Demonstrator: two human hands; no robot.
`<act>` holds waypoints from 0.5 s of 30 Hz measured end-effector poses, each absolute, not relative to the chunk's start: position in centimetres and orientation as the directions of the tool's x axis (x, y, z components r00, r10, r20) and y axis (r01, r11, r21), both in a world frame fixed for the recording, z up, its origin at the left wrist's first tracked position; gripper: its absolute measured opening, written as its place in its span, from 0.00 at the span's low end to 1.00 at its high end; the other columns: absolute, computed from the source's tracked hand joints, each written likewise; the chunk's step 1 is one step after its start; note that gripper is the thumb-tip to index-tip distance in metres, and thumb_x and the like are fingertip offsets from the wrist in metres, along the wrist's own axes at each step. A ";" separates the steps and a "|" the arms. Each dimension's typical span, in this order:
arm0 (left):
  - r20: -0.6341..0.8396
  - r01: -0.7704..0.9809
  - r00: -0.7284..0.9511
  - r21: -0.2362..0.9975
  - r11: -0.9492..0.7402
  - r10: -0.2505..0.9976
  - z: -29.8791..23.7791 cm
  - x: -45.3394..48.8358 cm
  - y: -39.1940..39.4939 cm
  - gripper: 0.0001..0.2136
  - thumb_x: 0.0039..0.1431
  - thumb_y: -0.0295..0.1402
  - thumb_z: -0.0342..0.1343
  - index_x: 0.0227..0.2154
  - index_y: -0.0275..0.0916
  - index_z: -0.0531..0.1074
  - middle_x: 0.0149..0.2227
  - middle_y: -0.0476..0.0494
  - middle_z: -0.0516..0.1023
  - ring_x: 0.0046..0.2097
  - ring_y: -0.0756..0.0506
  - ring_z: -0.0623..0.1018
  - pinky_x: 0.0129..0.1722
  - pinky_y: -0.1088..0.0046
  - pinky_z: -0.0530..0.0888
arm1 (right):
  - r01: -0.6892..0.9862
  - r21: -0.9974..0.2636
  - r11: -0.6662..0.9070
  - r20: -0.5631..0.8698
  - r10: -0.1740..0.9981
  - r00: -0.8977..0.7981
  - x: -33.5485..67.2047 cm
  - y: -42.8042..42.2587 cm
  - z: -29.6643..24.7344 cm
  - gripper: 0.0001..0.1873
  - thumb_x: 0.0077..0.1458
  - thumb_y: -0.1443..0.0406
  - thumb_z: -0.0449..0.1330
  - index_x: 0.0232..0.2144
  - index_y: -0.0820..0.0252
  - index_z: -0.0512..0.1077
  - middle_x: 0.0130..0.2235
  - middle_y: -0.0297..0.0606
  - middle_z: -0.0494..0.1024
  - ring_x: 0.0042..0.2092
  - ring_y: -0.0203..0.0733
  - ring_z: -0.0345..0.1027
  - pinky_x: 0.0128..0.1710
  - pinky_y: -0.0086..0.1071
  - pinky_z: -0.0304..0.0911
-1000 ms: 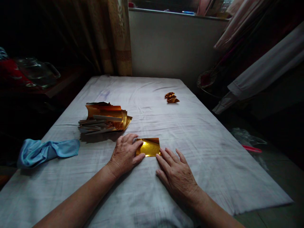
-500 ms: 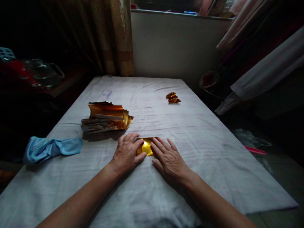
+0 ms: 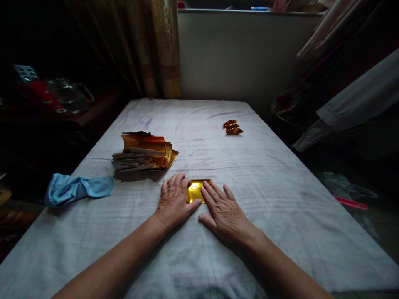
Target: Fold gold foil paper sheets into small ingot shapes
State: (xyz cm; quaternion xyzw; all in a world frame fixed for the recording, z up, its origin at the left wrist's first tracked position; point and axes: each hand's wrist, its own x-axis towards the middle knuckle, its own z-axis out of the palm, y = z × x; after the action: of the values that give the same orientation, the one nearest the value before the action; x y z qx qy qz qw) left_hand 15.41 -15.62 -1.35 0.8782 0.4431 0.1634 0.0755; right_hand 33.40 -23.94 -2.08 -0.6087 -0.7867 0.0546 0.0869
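A small sheet of shiny gold foil paper point(image 3: 195, 192), apparently folded into a rectangle, lies flat on the white cloth. My left hand point(image 3: 176, 201) rests over its left end, fingers bent slightly and thumb stretched along the near edge. Over the right end, my right hand point(image 3: 222, 209) presses down with fingers extended and the thumb held apart. Both hands cover parts of the paper, so only its middle shows. Beyond my left hand sits a loose stack of gold foil sheets point(image 3: 145, 153). Several folded gold pieces point(image 3: 233, 128) are grouped at the far right.
The white cloth point(image 3: 274, 195) covers the table. A blue cloth point(image 3: 79, 189) lies crumpled at the left edge. A glass jug point(image 3: 70, 95) stands on a dark side surface. Clothes hang at the right, with a pink-handled object point(image 3: 352, 203) below.
My right hand's fingers have flattened and shifted slightly across the gold paper. My left hand stays on the left end. The whole view has shifted a little as my head moved.
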 end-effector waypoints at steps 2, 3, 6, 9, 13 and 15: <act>0.221 0.746 0.559 0.285 -0.601 0.799 -1.3 14.9 -15.6 0.20 0.55 0.43 0.62 0.48 0.41 0.68 0.58 0.35 0.68 0.61 0.34 0.65 0.60 0.51 0.60 | 0.949 -0.202 0.244 0.061 0.970 -0.236 33.3 -23.9 -2.0 0.38 0.63 0.48 0.52 0.67 0.62 0.55 0.69 0.47 0.56 0.70 0.53 0.45 0.67 0.56 0.41; 0.217 0.744 0.563 0.287 -0.603 0.798 -1.2 14.7 -15.6 0.20 0.55 0.42 0.62 0.48 0.42 0.68 0.59 0.36 0.68 0.61 0.35 0.65 0.60 0.51 0.60 | 0.949 -0.206 0.240 0.058 0.971 -0.233 33.3 -23.9 -2.0 0.38 0.63 0.47 0.52 0.67 0.62 0.55 0.69 0.47 0.56 0.70 0.53 0.45 0.67 0.56 0.41; 0.182 0.741 0.581 0.283 -0.608 0.793 -0.9 14.0 -15.6 0.19 0.57 0.41 0.61 0.50 0.42 0.69 0.60 0.35 0.68 0.62 0.34 0.65 0.60 0.50 0.60 | 0.949 -0.208 0.238 0.070 0.971 -0.229 33.3 -24.0 -2.0 0.38 0.63 0.47 0.52 0.67 0.62 0.55 0.69 0.47 0.55 0.70 0.53 0.45 0.68 0.56 0.40; 0.153 0.741 0.595 0.276 -0.612 0.789 -0.8 13.3 -15.4 0.19 0.58 0.40 0.60 0.52 0.42 0.70 0.61 0.35 0.67 0.62 0.34 0.65 0.60 0.50 0.60 | 0.948 -0.203 0.246 0.082 0.969 -0.234 33.4 -24.0 -2.1 0.38 0.63 0.47 0.52 0.68 0.61 0.54 0.69 0.47 0.55 0.70 0.53 0.45 0.68 0.56 0.41; 0.154 0.746 0.593 0.264 -0.611 0.791 -0.8 12.4 -15.2 0.19 0.59 0.39 0.58 0.53 0.45 0.71 0.61 0.37 0.67 0.62 0.35 0.65 0.60 0.49 0.61 | 0.948 -0.191 0.253 0.086 0.967 -0.241 33.4 -24.1 -2.3 0.39 0.63 0.48 0.53 0.68 0.62 0.53 0.69 0.47 0.55 0.70 0.53 0.45 0.67 0.57 0.41; 0.148 0.749 0.592 0.263 -0.609 0.792 -0.9 12.0 -15.1 0.18 0.59 0.39 0.58 0.53 0.46 0.71 0.61 0.37 0.67 0.62 0.35 0.65 0.60 0.49 0.61 | 0.951 -0.179 0.252 0.081 0.967 -0.241 33.3 -24.0 -2.2 0.39 0.62 0.49 0.54 0.68 0.63 0.53 0.69 0.48 0.55 0.70 0.54 0.45 0.67 0.58 0.41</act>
State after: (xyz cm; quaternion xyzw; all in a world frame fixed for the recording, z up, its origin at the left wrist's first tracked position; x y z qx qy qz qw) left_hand 12.01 -15.14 -0.87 0.8880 0.4338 0.1254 0.0868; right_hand 33.35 -24.04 -2.23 -0.6100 -0.7862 0.0462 0.0874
